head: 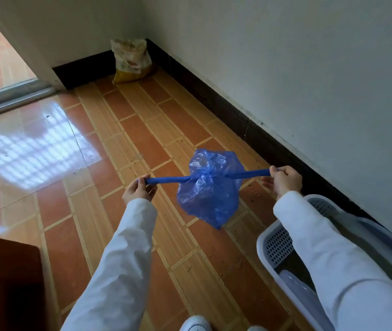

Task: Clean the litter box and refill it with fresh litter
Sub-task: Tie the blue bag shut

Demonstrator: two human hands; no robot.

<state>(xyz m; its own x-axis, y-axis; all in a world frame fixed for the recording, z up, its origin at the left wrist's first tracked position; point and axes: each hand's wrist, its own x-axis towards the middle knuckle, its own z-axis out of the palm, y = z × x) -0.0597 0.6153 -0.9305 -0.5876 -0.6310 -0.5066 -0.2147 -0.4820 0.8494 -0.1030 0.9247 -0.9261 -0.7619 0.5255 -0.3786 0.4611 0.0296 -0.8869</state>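
Note:
A blue plastic bag (210, 187) hangs in the air above the tiled floor, knotted at its top with its two twisted ends pulled out sideways. My left hand (137, 188) pinches the left end. My right hand (283, 179) pinches the right end. The white litter box (265, 249) with a grey perforated grid stands on the floor at the lower right against the wall, partly hidden by my right sleeve. A yellow and white sack (131, 60) leans in the far corner.
Litter crumbs are scattered on the orange tiles (133, 139) near the dark skirting (238, 111). A dark wooden furniture piece (6, 283) fills the lower left. A sliding door track (11, 99) lies at the far left. My white shoe (196, 324) shows at the bottom edge.

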